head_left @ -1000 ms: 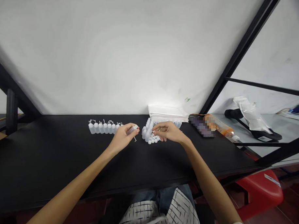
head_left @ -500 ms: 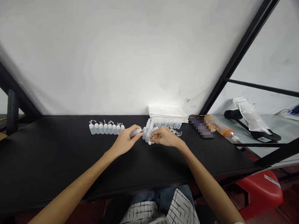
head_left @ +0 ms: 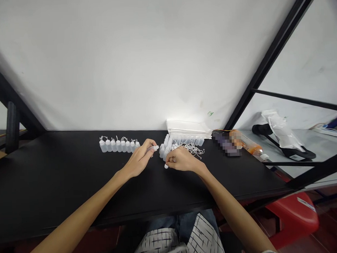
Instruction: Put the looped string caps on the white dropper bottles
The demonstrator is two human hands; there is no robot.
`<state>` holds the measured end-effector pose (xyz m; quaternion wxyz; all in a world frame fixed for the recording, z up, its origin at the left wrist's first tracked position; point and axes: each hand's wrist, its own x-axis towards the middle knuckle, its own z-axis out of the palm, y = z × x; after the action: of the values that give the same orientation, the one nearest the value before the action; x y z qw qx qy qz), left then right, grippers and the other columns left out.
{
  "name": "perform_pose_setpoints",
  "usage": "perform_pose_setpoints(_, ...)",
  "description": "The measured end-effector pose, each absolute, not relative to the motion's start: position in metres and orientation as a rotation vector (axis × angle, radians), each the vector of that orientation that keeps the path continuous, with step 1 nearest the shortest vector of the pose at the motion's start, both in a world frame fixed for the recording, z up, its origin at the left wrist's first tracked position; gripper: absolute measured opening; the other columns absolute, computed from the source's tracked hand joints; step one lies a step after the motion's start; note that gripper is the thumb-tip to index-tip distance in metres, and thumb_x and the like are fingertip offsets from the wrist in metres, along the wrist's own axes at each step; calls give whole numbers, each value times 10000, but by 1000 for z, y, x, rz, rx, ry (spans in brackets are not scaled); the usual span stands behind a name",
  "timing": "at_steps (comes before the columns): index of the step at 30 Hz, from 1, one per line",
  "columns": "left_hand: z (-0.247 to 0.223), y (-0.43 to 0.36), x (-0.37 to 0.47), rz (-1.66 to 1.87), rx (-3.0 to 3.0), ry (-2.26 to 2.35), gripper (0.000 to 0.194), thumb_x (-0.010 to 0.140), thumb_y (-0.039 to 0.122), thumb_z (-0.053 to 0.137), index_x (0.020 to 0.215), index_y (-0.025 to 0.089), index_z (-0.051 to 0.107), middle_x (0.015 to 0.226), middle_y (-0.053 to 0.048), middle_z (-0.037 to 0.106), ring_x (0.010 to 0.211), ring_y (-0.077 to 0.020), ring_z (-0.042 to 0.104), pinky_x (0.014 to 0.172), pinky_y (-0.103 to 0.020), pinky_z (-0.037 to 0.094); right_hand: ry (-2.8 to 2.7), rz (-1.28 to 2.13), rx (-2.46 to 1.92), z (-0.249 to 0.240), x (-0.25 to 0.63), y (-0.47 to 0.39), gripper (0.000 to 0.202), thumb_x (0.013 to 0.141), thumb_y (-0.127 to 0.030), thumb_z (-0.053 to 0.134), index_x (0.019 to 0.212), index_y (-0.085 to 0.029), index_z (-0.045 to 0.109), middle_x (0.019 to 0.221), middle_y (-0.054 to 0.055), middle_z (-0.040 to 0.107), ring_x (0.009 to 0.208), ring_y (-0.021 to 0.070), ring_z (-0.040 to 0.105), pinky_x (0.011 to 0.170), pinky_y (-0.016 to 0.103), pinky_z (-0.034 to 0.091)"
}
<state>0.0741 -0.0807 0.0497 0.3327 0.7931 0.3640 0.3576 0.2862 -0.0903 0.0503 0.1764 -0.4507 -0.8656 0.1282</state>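
My left hand (head_left: 138, 160) is closed round a small translucent plastic bottle (head_left: 153, 148), tilted with its neck to the right. In the fingertips of my right hand (head_left: 184, 160) is a white cap (head_left: 166, 166), just above the black table. Hand and cap are apart from the held bottle. Between and behind my hands stand several similar bottles (head_left: 163, 150), partly hidden by my right hand. White caps with thin cords (head_left: 195, 150) lie in a tangle behind it. To the left, a row of capped bottles (head_left: 118, 146) stands upright, cords sticking up.
A stack of white flat sheets or bags (head_left: 187, 128) lies against the wall, with more bottles along its front. Further right are a blurred dark item (head_left: 227, 144) and an orange drink bottle (head_left: 250, 145). Beyond the black frame, a sandal (head_left: 293, 151) rests on a shelf.
My right hand has drawn toward me and slightly left, bringing the cap away from the loose caps. My left hand has shifted slightly left, still holding the bottle.
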Motion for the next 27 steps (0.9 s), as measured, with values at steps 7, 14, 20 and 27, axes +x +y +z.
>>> perform_pose_setpoints(7, 45, -81, 72, 896, 2091, 912, 161, 974, 328, 357, 1030, 207, 448, 645, 63, 391, 553, -110, 360, 571, -254, 310, -1984, 967, -1103, 63, 291, -96, 136, 834, -263, 616, 788, -142, 657, 696, 25, 685, 406, 71, 518, 453, 210, 407)
perform_pose_setpoints(14, 42, -82, 74, 850, 2082, 869, 150, 975, 334, 362, 1026, 207, 425, 678, 55, 448, 550, -103, 366, 561, -242, 314, -1694, 1026, -968, 62, 289, -95, 258, 815, -393, 668, 794, -141, 615, 784, 58, 698, 408, 85, 561, 425, 226, 417)
perform_pose_setpoints(20, 41, -83, 77, 828, 2089, 831, 139, 979, 327, 354, 1041, 212, 400, 670, 60, 449, 545, -102, 366, 567, -242, 317, -1726, 982, -974, 54, 282, -94, 216, 825, -355, 664, 809, -143, 623, 684, 25, 652, 454, 111, 618, 390, 190, 373)
perform_pose_setpoints(27, 38, -86, 79, 859, 2093, 816, 152, 981, 341, 359, 1051, 211, 395, 660, 62, 442, 542, -102, 389, 566, -241, 332, -1711, 1027, -957, 50, 279, -94, 202, 848, -353, 630, 896, -159, 606, 765, 24, 651, 456, 111, 628, 338, 171, 364)
